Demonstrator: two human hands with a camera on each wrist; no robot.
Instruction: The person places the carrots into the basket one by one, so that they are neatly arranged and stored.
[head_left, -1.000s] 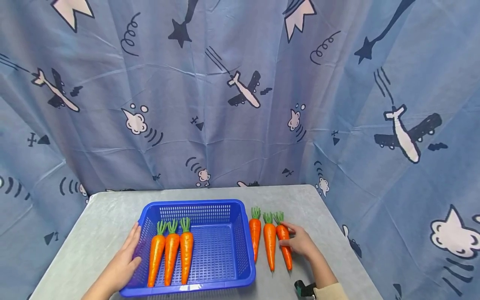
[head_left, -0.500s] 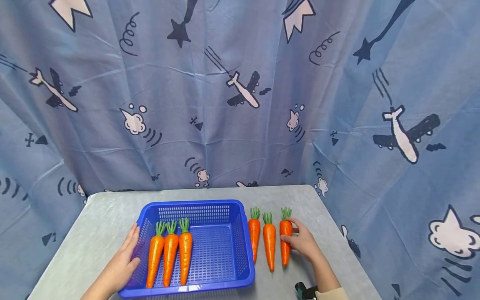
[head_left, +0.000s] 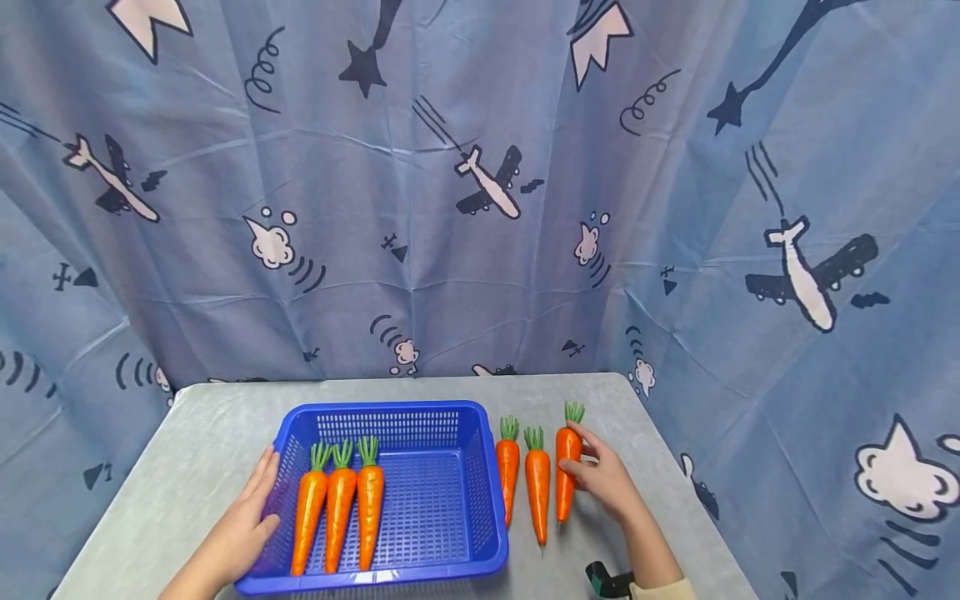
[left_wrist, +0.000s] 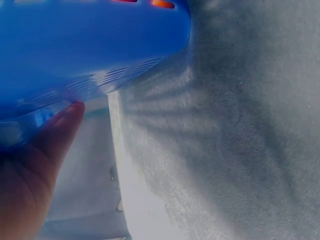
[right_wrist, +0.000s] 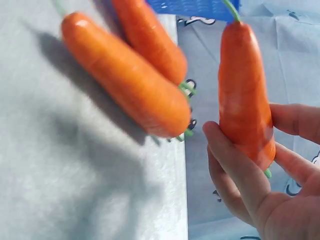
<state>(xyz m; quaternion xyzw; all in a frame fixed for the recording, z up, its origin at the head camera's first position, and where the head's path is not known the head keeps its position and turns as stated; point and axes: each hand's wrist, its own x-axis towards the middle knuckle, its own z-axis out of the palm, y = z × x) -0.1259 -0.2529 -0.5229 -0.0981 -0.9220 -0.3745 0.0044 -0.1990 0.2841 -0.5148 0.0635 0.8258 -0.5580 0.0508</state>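
Note:
My right hand pinches an orange carrot with green stalks between the thumb and fingers. In the right wrist view this carrot hangs apart from the two carrots lying near it. Straight fingers of my left hand rest along the left side of a blue plastic basket. The left wrist view has the left thumb touching the basket's wall. Inside the basket, on its left half, three carrots lie side by side, stalks pointing away.
Two loose carrots lie on the grey table just right of the basket, one close against its wall. A dark object shows at my right wrist. A blue curtain with printed planes hangs behind the table.
The rightmost carrot, in my right hand, has been straightened and lifted, moving slightly away from me. It first lay slanted beside the other two. My left hand and the basket have stayed in place.

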